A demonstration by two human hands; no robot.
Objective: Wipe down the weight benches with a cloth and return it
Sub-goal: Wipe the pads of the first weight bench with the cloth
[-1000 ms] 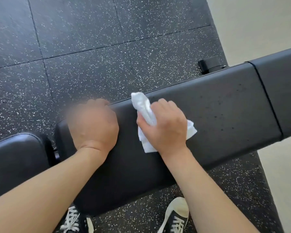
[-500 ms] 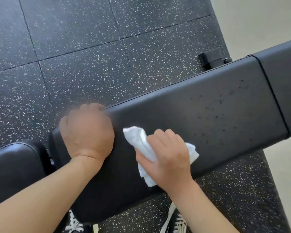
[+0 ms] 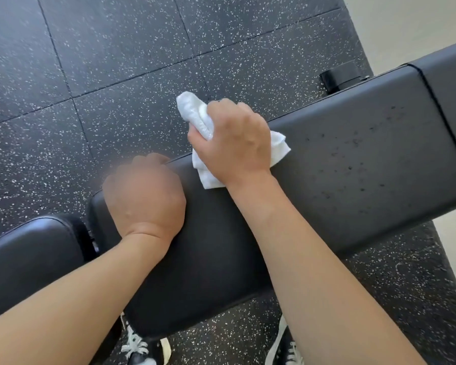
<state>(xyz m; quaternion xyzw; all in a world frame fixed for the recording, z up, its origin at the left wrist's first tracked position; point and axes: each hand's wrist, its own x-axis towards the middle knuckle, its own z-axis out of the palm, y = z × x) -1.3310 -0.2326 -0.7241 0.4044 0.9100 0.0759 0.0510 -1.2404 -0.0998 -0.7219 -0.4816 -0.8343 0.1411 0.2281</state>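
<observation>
A long black padded weight bench (image 3: 340, 164) runs across the view from lower left to upper right, with dark specks on its right half. My right hand (image 3: 237, 143) grips a crumpled white cloth (image 3: 198, 117) and holds it at the bench's far edge; part of the cloth sticks out past the pad over the floor. My left hand (image 3: 145, 198) rests on the bench's left end, its fingers curled over the far edge; it looks blurred.
A second black pad (image 3: 29, 256) adjoins the bench at the lower left. Black speckled rubber floor tiles (image 3: 116, 61) lie beyond. A black bench foot (image 3: 340, 76) shows behind the pad. My two sneakers (image 3: 140, 349) stand under the near edge. A pale floor (image 3: 419, 27) lies to the right.
My right hand has swept the cloth from the bench's near edge across to its far edge. My left hand has stayed on the left end.
</observation>
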